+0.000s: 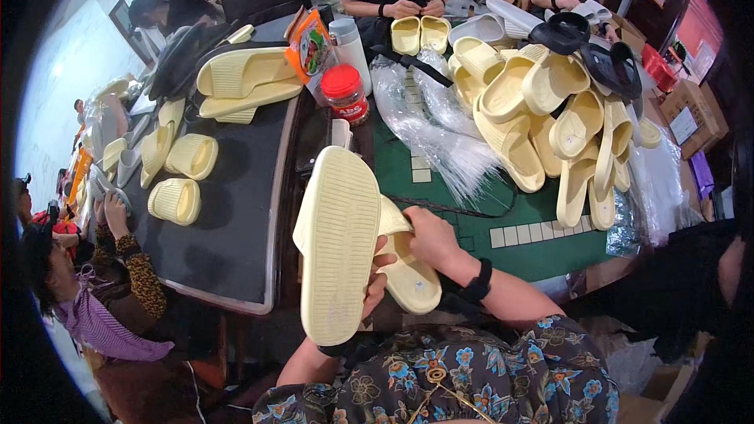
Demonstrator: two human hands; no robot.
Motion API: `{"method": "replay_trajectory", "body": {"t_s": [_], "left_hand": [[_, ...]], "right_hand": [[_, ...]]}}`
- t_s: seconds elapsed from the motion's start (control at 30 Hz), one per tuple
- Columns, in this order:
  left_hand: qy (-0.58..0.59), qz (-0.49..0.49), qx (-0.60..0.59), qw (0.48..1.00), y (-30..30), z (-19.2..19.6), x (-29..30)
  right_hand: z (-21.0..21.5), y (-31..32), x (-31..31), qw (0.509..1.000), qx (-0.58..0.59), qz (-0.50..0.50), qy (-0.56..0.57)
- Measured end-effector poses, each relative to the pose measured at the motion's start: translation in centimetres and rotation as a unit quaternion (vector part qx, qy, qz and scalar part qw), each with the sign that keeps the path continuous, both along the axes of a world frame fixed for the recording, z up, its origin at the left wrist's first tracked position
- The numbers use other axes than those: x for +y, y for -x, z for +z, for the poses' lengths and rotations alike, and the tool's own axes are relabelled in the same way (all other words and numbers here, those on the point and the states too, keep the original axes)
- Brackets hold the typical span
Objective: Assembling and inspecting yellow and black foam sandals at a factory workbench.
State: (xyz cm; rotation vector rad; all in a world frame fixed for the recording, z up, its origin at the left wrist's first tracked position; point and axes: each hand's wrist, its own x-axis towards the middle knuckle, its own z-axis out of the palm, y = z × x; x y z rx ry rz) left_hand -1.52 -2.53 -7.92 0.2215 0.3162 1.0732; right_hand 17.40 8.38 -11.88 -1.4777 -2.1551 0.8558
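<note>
Two pale yellow slippers are held up in front of me, near the table's front edge. The nearer slipper [340, 247] shows its ribbed sole to the camera and stands almost upright. My left hand [375, 290] is closed on it from behind, with fingertips showing at its right edge; the rest of that hand is hidden. Behind it to the right, the second slipper [414, 271] is tilted with its insole up, partly covered by the first. My right hand [432, 239] is closed at its strap, with the fingertips hidden.
A heap of yellow slippers [542, 102] with black ones on top lies at the right. Clear plastic bags [440, 126] cover the green table [471, 245]. A red-lidded jar [344, 94] stands ahead. More slippers [192, 155] lie on the dark left table [228, 243]. Other people sit around.
</note>
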Motion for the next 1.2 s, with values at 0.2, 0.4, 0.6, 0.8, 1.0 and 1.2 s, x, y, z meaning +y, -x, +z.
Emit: {"method": "replay_trajectory", "body": {"t_s": [0.2,0.4,0.6,0.8,1.0,1.2], "left_hand": [[-0.022,0.059,0.196,0.979,-4.0,-0.3,-0.3],[-0.107,-0.017,0.264,0.958,-4.7,0.2,-1.7],[-0.332,0.112,0.514,0.783,-3.0,6.7,-4.1],[-0.353,0.192,0.884,0.239,-1.8,8.4,-1.9],[-0.198,0.092,0.924,0.315,1.9,5.4,0.8],[-0.254,0.042,0.891,0.372,3.2,3.2,0.5]], "right_hand": [[1.5,-5.6,0.5,0.989,0.063,-0.104,-0.082],[3.2,-9.4,1.1,0.984,0.101,-0.133,-0.067],[3.5,-9.1,1.2,0.982,0.111,-0.140,-0.055],[3.5,-8.0,0.8,0.984,0.130,-0.106,-0.051],[2.4,-7.9,0.0,0.989,0.095,-0.090,-0.071],[1.6,-8.0,0.0,0.990,0.086,-0.090,-0.062]]}}
